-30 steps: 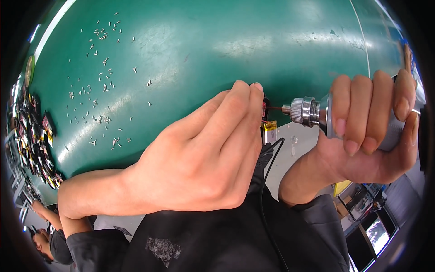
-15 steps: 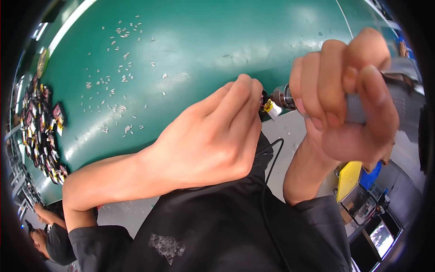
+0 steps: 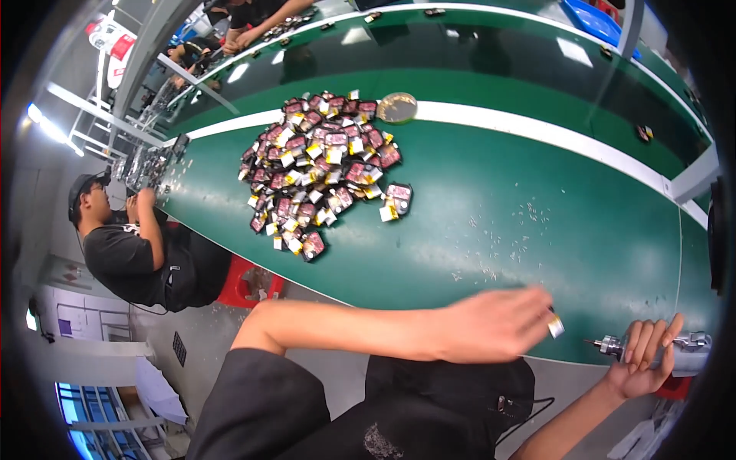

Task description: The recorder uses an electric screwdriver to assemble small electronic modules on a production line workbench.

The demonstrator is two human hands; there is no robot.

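Note:
Above the near edge of the green bench, my left hand (image 3: 494, 325) is closed round a small electronic module (image 3: 555, 326). A white block with a yellow strip sticks out past the fingertips, and the rest is hidden. To the right, my right hand (image 3: 648, 345) grips a grey electric screwdriver (image 3: 692, 359). Its silver chuck (image 3: 609, 345) and thin bit point left towards the module, with a gap between them. A big pile of similar black modules (image 3: 318, 157) lies left of centre on the bench. One loose module (image 3: 396, 201) rests beside the pile.
Many tiny pale pieces (image 3: 498, 245) lie scattered on the green bench (image 3: 460, 165). A round dish (image 3: 397, 107) stands behind the pile, by the white rail (image 3: 491, 116). Beyond runs a dark green conveyor (image 3: 460, 57) with scattered modules. A co-worker (image 3: 126, 245) sits at the left.
The view has swung left, bringing the pile and the conveyor into sight. My left hand and the module have moved away from the screwdriver bit; both hands keep their holds.

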